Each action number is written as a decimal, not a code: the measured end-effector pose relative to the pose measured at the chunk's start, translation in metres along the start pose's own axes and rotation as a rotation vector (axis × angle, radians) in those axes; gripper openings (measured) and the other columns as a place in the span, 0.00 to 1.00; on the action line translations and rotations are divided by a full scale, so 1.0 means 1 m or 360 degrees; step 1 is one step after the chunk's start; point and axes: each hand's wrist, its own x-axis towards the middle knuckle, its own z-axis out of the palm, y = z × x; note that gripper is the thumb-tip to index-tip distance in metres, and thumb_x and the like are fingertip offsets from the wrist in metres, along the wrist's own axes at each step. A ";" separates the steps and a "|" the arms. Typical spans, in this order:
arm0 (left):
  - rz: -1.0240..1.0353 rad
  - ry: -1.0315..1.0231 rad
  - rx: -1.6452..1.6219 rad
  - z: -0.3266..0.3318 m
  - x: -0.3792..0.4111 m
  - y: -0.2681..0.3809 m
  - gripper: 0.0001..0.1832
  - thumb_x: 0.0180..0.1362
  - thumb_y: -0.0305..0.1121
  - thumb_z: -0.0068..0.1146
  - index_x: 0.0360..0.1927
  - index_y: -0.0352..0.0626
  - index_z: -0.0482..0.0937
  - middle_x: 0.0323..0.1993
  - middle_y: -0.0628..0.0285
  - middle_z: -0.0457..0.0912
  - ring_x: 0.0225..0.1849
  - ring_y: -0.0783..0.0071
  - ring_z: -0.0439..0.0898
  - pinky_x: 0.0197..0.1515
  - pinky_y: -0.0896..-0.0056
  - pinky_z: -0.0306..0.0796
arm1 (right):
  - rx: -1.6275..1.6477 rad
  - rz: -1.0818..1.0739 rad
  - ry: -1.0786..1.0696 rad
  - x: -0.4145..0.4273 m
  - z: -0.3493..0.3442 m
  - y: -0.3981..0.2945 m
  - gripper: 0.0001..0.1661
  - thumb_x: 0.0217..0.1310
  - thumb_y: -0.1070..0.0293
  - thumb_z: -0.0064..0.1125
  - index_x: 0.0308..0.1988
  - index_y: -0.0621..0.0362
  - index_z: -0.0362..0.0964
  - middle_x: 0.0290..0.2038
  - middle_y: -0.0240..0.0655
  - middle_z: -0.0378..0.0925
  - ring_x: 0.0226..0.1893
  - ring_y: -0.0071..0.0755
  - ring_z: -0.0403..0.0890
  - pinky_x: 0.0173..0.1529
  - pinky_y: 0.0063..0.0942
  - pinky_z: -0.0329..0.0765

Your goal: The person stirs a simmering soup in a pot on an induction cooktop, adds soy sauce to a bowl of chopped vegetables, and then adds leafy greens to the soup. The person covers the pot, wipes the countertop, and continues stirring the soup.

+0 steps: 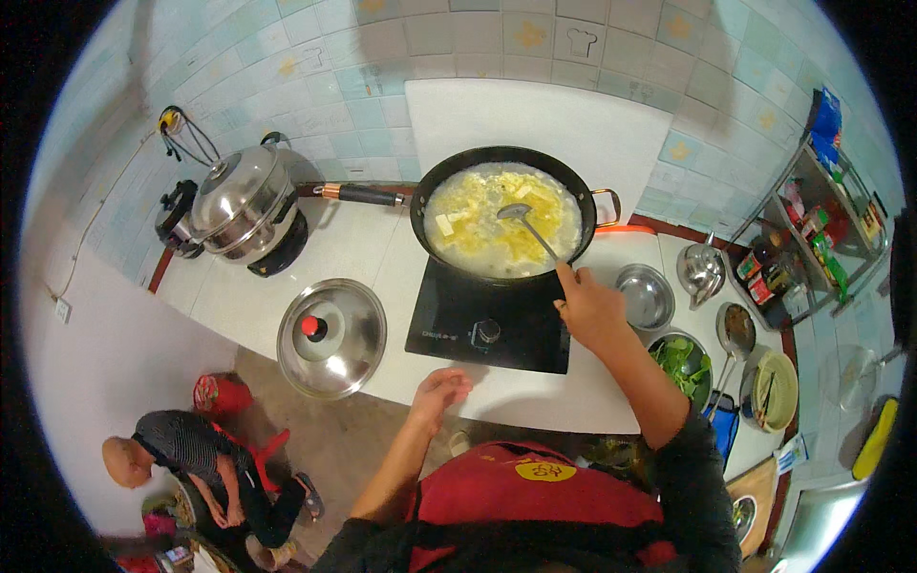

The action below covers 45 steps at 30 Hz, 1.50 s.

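My right hand (pixel 592 304) grips the handle of a metal ladle (pixel 534 228), whose bowl rests in a large black wok (pixel 589 208). The wok stands on a black induction cooktop (pixel 458 322) and holds pale, cloudy soup (pixel 494 247) with yellow egg-like shreds and white tofu-like pieces (pixel 445 225). Its long black handle (pixel 369 195) points left. My left hand (pixel 442 392) hovers near the counter's front edge, below the cooktop, fingers loosely curled and holding nothing. Left of the cooktop lies a round metal lid (pixel 337 362) with a red-topped knob.
A steamer pot (pixel 247 208) stands at the back left. To the right are a metal bowl (pixel 645 297), a bowl of leafy greens (pixel 680 362), a metal kettle (pixel 701 271), a green basin (pixel 781 390) and a rack of bottles (pixel 795 301). Another person (pixel 208 458) sits low at left.
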 end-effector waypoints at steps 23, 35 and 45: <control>0.0123 -0.0033 0.0060 -0.067 0.025 0.061 0.14 0.54 0.25 0.52 0.45 0.43 0.74 0.42 0.63 0.76 0.41 0.71 0.78 0.44 0.73 0.72 | -0.0260 0.0059 -0.0077 -0.045 -0.143 -0.016 0.27 0.50 0.73 0.55 0.53 0.43 0.69 0.33 0.42 0.76 0.31 0.48 0.78 0.34 0.40 0.73; 0.0224 -0.0101 0.0047 -0.092 0.040 0.053 0.11 0.61 0.31 0.51 0.45 0.41 0.74 0.41 0.61 0.79 0.39 0.71 0.80 0.41 0.74 0.75 | -0.0369 -0.0100 -0.0397 -0.038 -0.132 -0.010 0.26 0.49 0.71 0.54 0.52 0.44 0.69 0.26 0.44 0.76 0.28 0.51 0.78 0.31 0.45 0.73; 0.0220 -0.0003 0.0041 -0.119 0.026 0.050 0.09 0.60 0.29 0.50 0.44 0.42 0.75 0.39 0.62 0.79 0.38 0.72 0.80 0.38 0.76 0.75 | -0.0256 -0.0003 -0.0189 -0.008 -0.066 -0.018 0.23 0.54 0.69 0.49 0.52 0.47 0.68 0.29 0.44 0.76 0.31 0.50 0.78 0.34 0.44 0.74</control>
